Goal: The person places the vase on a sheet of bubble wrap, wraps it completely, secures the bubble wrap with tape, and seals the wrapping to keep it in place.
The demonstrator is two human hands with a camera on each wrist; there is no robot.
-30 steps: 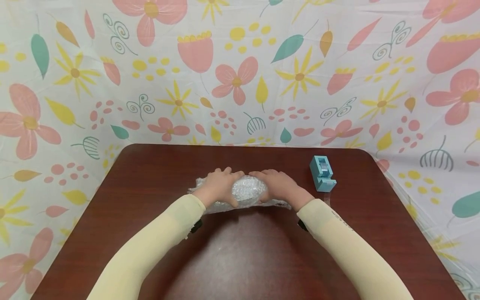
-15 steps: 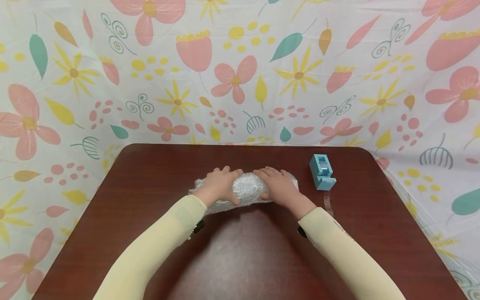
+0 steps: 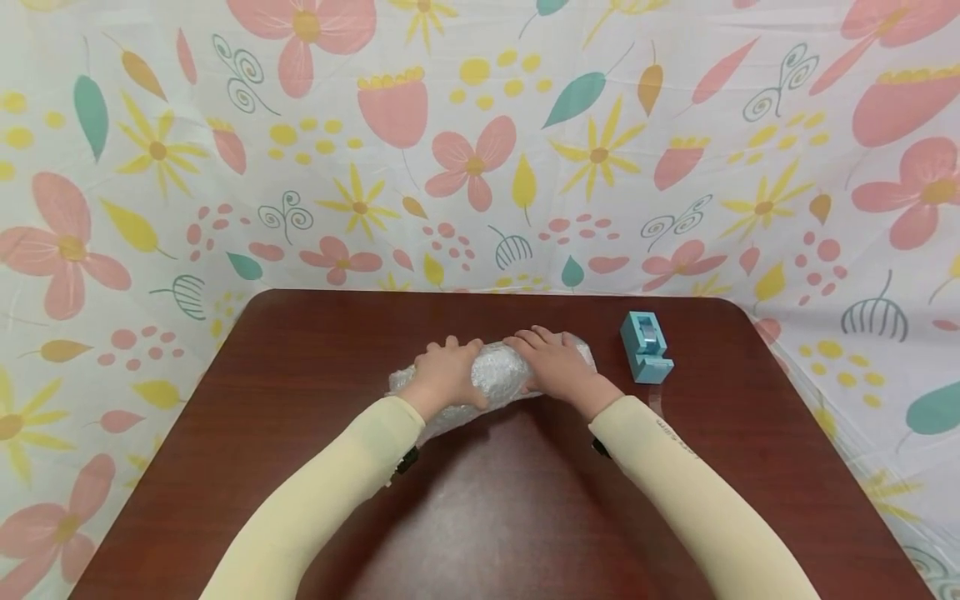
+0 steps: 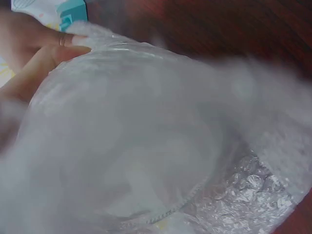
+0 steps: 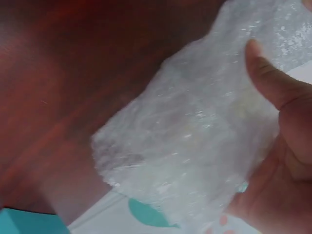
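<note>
The bubble-wrapped bundle (image 3: 495, 375) lay directly under both hands, near the middle of the dark red table (image 3: 315, 358), with its long axis running side to side — from one hand across to the other, tilted a little so that its end beyond the right hand sat farther from the person than its end under the left. The left hand (image 3: 446, 373) was curled over the bundle's left part, fingers draped across the top and thumb tucked against the near side, grasping the wrap. The right hand (image 3: 551, 364) gripped the right part in the same way; the right wrist view showed the thumb (image 5: 265, 73) pressed into the cloudy plastic (image 5: 195, 136) while the rest of the hand cupped it from the other side. Neither hand was nearer than the other — each held its own half, the fingertips almost meeting over the middle, where a bare patch of wrap showed between them. In the left wrist view the wrap (image 4: 146, 146) filled the frame, blurred, with a looser bubbled flap (image 4: 253, 195) trailing from it. A small blue tape dispenser (image 3: 645, 347) stood just beyond the right hand, apart from the bundle, and a flowered cloth (image 3: 480, 150) hung beyond the far edge of the table.
</note>
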